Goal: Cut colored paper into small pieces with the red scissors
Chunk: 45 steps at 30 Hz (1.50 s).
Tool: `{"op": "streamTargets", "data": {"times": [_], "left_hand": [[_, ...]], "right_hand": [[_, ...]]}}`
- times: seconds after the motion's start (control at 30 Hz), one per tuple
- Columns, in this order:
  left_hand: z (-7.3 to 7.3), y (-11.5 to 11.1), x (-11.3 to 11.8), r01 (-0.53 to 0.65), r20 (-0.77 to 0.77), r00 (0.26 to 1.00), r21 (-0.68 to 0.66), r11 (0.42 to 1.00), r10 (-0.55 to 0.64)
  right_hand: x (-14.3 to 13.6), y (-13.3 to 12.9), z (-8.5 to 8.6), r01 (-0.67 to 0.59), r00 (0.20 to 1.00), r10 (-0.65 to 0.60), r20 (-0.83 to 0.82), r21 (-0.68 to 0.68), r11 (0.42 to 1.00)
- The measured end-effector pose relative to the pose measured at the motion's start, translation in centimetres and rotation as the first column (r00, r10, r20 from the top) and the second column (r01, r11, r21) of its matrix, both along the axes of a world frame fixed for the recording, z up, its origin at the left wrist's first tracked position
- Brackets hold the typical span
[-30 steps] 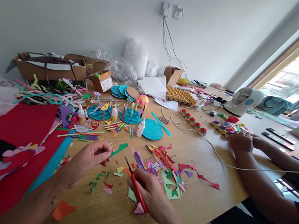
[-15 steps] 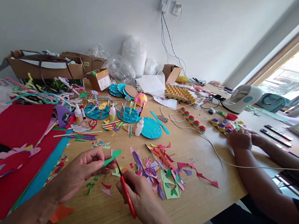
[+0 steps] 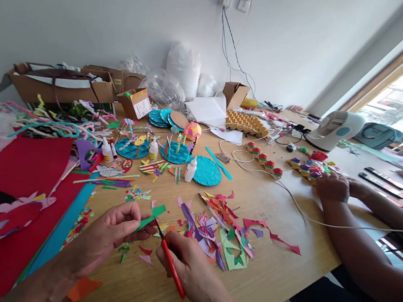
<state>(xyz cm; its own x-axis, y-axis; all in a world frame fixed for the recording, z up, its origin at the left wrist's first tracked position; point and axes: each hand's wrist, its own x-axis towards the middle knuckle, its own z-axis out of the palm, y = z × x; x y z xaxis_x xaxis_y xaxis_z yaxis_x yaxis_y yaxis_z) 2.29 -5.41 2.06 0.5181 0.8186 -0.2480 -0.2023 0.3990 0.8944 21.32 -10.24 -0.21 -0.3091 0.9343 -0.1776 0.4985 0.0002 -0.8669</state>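
Note:
Between the thumb and fingers of my left hand is a small piece of green paper, its free end pointing up and right. My right hand is closed around red-handled scissors. The dark blades meet the edge of the green paper; whether they are parted is too small to tell. Under and beside my hands lie green and red paper snippets. Just right of them spreads a pile of coloured paper scraps, with a light green cut-out sheet at its near side.
Glue bottles stand among blue discs with small paper decorations. Red paper sheets cover the left side. A white cable crosses the table at right, near a co-worker's hands at a painted egg-carton strip. Boxes line the wall.
The view has shifted slightly, so the table things sit a little differently in it. The green paper is tilted a bit differently at the blades. Both my hands keep their hold.

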Motion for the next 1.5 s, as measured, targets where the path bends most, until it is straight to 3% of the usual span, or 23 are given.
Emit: {"op": "streamTargets", "data": {"times": [0.53, 0.73, 0.9, 1.07, 1.5], "left_hand": [[-1.0, -0.1, 0.4, 0.071, -0.024, 0.997, -0.044, 0.997, -0.072], [-1.5, 0.2, 0.5, 0.056, -0.205, 0.977, -0.005, 0.998, -0.056], [-1.5, 0.3, 0.7, -0.034, -0.284, 0.957, 0.086, 0.996, 0.057], [-1.2, 0.3, 1.1, -0.063, -0.305, 0.948, 0.092, 0.994, 0.088], [-1.5, 0.1, 1.8, -0.014, -0.274, 0.961, 0.055, 0.998, 0.029]], "right_hand": [[0.2, -0.4, -0.8, 0.06, 0.998, -0.06, -0.022, 0.007, 0.998], [0.4, -0.8, -2.0, 0.076, 0.997, -0.076, -0.008, -0.024, 0.997], [0.3, -1.1, -1.6, 0.039, 0.999, -0.039, 0.001, -0.029, 0.999], [0.0, -1.1, -1.3, 0.025, 1.0, -0.025, 0.015, -0.01, 1.0], [-0.5, -0.9, -1.3, 0.044, 0.999, -0.044, 0.008, 0.015, 0.999]]}}
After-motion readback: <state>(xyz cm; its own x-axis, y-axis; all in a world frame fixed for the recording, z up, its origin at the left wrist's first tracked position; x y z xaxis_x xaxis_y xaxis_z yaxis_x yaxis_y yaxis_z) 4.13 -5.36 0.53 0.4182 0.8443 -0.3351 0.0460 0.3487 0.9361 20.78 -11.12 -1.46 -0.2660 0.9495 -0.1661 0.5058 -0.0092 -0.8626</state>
